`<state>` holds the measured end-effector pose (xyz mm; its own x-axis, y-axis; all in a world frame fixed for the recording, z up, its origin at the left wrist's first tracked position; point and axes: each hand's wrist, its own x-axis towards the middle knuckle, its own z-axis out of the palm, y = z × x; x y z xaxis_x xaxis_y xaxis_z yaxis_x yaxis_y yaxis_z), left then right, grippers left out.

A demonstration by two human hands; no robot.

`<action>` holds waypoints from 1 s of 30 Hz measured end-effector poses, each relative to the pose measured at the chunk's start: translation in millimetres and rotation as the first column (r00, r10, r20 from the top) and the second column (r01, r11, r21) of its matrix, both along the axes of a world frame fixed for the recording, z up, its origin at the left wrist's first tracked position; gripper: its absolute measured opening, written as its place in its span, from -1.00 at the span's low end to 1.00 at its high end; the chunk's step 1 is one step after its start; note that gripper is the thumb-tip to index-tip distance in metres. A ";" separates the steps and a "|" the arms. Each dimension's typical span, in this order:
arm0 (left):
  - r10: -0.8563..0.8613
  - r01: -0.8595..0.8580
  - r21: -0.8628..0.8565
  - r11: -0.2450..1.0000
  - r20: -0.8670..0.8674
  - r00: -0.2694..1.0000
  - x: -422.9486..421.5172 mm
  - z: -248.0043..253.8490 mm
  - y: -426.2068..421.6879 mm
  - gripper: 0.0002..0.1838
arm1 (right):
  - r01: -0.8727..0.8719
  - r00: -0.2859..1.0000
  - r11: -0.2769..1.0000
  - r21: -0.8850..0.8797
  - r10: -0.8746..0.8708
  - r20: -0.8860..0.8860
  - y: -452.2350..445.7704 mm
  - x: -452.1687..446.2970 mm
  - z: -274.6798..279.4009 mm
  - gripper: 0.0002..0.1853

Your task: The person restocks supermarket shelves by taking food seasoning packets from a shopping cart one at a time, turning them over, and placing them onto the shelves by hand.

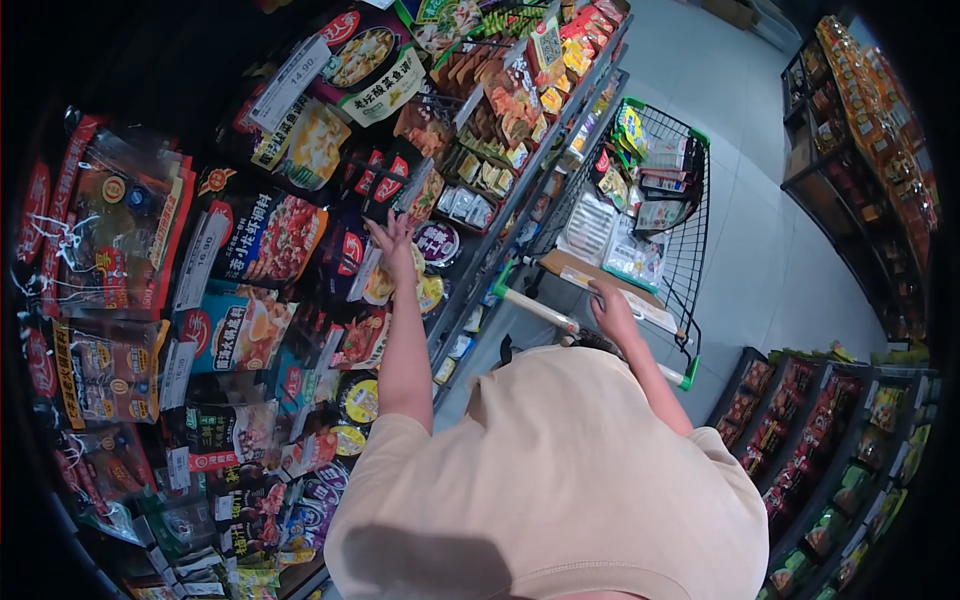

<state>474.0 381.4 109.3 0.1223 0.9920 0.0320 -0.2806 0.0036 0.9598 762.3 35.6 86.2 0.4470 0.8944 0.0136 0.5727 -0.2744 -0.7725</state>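
My left hand [393,243] reaches over the shelf of packaged foods, fingers spread, with nothing held in it. It is close to a purple-lidded tub [436,243] and a dark packet with red labels [385,178]. Over the cart's handle end, my right hand [611,308] hangs near a brown flat box [600,278], its fingers loosely bent; whether it touches the box or handle is unclear. The wire shopping cart [697,215] with green corners holds white trays [588,226], a clear-wrapped pack [634,256] and several colourful packets [631,132].
Shelves of seasoning packets [265,235] with price tags [290,82] fill the left side. Another display rack [868,130] stands at the upper right, and shelves of red and green packets [815,430] at the lower right. Grey tiled floor [760,240] lies between.
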 end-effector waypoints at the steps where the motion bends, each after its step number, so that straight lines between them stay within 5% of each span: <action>1: 0.019 -0.018 0.037 0.999 -0.027 0.999 6.8 5.5 -6.0 -0.04 | 0.011 1.000 1.000 -0.001 -0.011 -0.003 0.1 0.1 2.4 -0.67; 6: 0.059 -0.019 0.231 0.973 -0.165 0.984 13.9 -5.0 -4.2 0.03 | 0.000 1.000 1.000 -0.017 0.000 0.008 0.1 2.2 1.2 -0.67; 14: 0.118 -0.029 0.314 0.949 -0.267 0.956 33.9 21.4 -22.5 0.00 | -0.059 0.995 0.997 -0.049 0.063 0.083 -4.3 11.4 12.5 -0.68; 17: 0.150 0.045 0.399 0.916 -0.445 0.883 33.5 14.0 -22.7 -0.05 | -0.006 0.998 0.997 -0.079 0.011 0.059 -8.4 17.7 31.1 -0.70; 26: 0.206 0.021 0.370 0.929 -0.563 0.801 43.6 16.8 -20.5 -0.08 | 0.190 0.982 0.973 -0.131 -0.187 0.035 -31.6 40.4 15.1 -0.70; 30: 0.127 0.066 0.333 0.941 -0.524 0.842 21.0 -34.0 23.2 -0.09 | 0.167 0.985 0.974 -0.155 -0.171 -0.011 -36.8 46.1 9.1 -0.70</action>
